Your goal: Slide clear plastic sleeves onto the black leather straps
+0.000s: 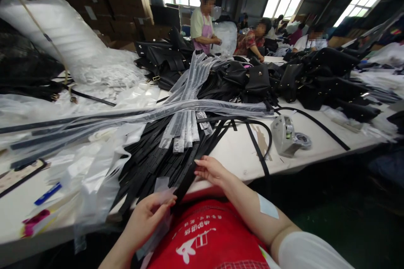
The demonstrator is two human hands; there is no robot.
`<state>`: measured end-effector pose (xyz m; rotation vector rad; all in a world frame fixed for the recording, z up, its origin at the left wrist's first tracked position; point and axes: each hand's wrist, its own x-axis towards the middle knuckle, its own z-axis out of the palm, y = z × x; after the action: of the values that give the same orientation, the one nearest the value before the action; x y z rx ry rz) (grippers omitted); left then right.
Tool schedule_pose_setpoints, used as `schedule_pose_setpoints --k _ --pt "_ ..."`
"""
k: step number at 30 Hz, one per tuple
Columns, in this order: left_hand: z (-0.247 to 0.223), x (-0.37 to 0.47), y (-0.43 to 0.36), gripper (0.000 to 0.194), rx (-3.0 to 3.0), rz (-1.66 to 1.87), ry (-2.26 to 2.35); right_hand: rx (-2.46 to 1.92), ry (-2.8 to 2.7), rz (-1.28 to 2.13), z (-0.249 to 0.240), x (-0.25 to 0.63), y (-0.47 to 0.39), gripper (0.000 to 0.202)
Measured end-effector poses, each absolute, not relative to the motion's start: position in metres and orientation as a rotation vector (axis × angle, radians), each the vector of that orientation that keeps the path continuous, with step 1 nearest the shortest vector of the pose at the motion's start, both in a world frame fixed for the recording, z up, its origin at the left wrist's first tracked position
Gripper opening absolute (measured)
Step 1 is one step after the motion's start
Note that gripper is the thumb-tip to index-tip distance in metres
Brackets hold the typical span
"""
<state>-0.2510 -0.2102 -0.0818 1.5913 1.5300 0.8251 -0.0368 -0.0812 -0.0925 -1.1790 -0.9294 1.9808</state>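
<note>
A black strap (187, 178) runs slantwise between my two hands at the table's front edge. My right hand (211, 170) pinches its upper part between thumb and fingers. Lower down, my left hand (155, 213) closes on a clear plastic sleeve (162, 185) at the strap's near end. Whether the strap's tip is inside the sleeve, I cannot tell. Just beyond my hands lies a thick spread of black straps (151, 155). Across that pile rest several straps in clear sleeves (186, 128).
A tape dispenser (284, 134) stands at right. Plastic sleeves (97, 168), a blue cutter-like item (48, 193) and a phone-like item (20, 176) lie at left. Black bags (257, 79) are heaped at the back. Beyond them a person in a pink apron (206, 31) stands; others work farther off.
</note>
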Motion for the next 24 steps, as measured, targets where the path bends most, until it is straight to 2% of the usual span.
schedule_pose_setpoints --k 4,6,9,12,18,24 --pt "-0.084 -0.251 -0.205 0.029 1.601 0.834 1.500 -0.975 -1.107 2.262 -0.092 -0.040 -0.101 0.036" --pt "-0.082 -0.251 -0.203 0.030 1.609 0.840 1.501 -1.138 -1.314 2.077 -0.096 -0.041 -0.102 0.027" --pt "-0.080 -0.252 -0.202 0.032 1.591 0.857 1.534 -1.472 -1.456 1.575 -0.103 -0.032 -0.090 0.027" --pt "-0.080 -0.254 -0.204 0.033 1.571 0.876 1.557 -1.631 -1.466 1.334 -0.107 -0.009 -0.066 0.020" --pt "-0.085 -0.251 -0.204 0.029 1.581 0.848 1.549 -1.825 -1.574 1.255 -0.111 0.008 -0.030 0.039" --pt "-0.085 -0.245 -0.201 0.029 1.621 0.841 1.501 -1.769 -1.477 1.167 -0.112 -0.019 -0.012 0.023"
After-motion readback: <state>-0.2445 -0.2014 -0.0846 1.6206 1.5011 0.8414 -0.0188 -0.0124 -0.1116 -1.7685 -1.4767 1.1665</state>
